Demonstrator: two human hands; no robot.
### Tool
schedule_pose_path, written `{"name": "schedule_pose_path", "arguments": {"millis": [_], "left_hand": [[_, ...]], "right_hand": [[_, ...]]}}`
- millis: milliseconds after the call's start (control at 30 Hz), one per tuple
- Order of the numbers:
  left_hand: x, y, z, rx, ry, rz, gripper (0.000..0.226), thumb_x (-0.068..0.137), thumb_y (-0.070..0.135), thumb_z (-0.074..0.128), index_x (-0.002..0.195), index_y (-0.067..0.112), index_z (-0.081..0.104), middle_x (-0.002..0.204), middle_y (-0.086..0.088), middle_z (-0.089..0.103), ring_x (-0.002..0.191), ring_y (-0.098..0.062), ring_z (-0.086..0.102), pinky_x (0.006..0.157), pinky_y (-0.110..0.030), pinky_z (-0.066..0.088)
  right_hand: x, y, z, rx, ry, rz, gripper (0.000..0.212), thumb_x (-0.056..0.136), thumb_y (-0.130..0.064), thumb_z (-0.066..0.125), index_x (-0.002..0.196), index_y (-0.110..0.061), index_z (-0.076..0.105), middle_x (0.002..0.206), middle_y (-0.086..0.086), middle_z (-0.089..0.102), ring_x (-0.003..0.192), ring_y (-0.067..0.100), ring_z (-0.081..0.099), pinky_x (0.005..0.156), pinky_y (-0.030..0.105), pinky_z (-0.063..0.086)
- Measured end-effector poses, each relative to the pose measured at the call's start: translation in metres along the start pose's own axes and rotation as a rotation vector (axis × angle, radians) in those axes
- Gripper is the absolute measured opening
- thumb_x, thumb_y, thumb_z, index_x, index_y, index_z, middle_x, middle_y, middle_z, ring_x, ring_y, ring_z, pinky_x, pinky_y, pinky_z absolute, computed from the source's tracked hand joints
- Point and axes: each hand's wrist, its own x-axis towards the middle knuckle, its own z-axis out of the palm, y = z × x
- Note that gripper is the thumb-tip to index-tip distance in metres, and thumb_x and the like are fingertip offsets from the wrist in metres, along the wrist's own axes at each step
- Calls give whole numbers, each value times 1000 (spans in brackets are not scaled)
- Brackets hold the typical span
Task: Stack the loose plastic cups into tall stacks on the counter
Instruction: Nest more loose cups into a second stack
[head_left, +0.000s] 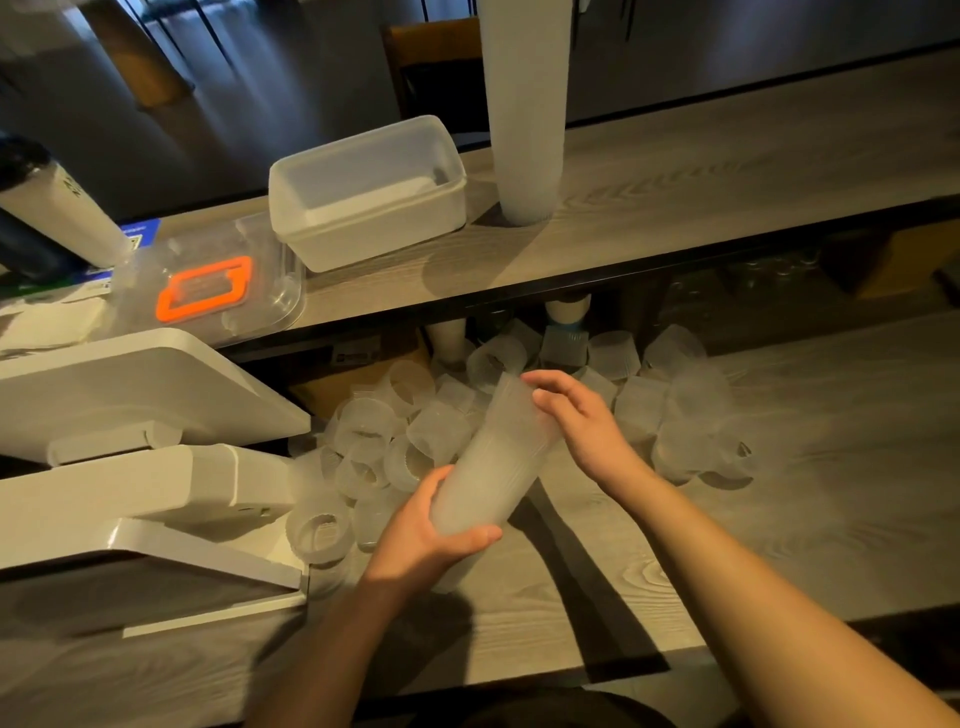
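Observation:
A short stack of frosted plastic cups (491, 462) is held tilted above the lower counter (779, 519). My left hand (421, 535) grips its lower end from underneath. My right hand (576, 421) rests against the upper end, fingers curved over the top cup. Several loose cups (363, 441) lie in a heap behind and to the left of the stack, and more loose cups (680, 410) lie to the right. A tall finished stack of cups (524, 119) stands upright on the raised shelf (727, 197).
A white plastic tub (369, 192) and a clear lidded box with an orange handle (208, 288) sit on the raised shelf. White screen-like machines (130, 415) fill the left side of the counter. A bottle (57, 213) leans at far left.

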Motion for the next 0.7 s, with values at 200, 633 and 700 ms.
{"name": "schedule_pose_path", "arguments": {"millis": [200, 633, 700], "left_hand": [[2, -2, 2, -5, -3, -8, 103, 48, 73, 82, 135, 38, 42, 124, 11, 53, 108, -11, 58, 89, -42, 57], [6, 8, 9, -3, 14, 31, 98, 48, 69, 81, 133, 37, 44, 120, 14, 55, 106, -7, 59, 87, -35, 56], [7, 6, 8, -2, 12, 25, 99, 49, 68, 81, 134, 35, 44, 121, 13, 55, 106, -7, 59, 86, -33, 56]], "right_hand": [[-4, 6, 1, -57, 37, 46, 37, 105, -22, 41, 139, -27, 54, 131, -16, 51, 112, -10, 44, 86, 8, 32], [-19, 11, 11, -40, -99, 36, 42, 84, -56, 47, 121, -37, 55, 119, -2, 50, 113, 7, 48, 90, 20, 36], [-20, 12, 14, -15, -109, 60, 46, 82, -62, 48, 122, -38, 56, 121, -5, 51, 116, 3, 47, 93, 20, 36]]}}
